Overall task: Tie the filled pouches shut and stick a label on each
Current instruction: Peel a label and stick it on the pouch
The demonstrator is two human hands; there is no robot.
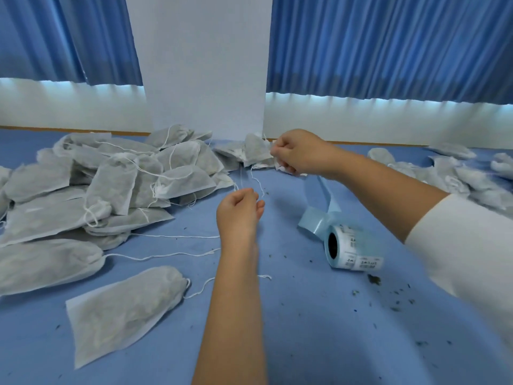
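Beyond the label roll [352,252], the right hand [301,154] pinches a pouch [254,151] while the left hand [238,209] grips its drawstring [253,175]; cinching seems underway, knotting next.

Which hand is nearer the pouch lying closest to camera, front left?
Left. The left hand holds a string beyond that pouch, to its right; the right hand is farther back still, gripping another pouch.
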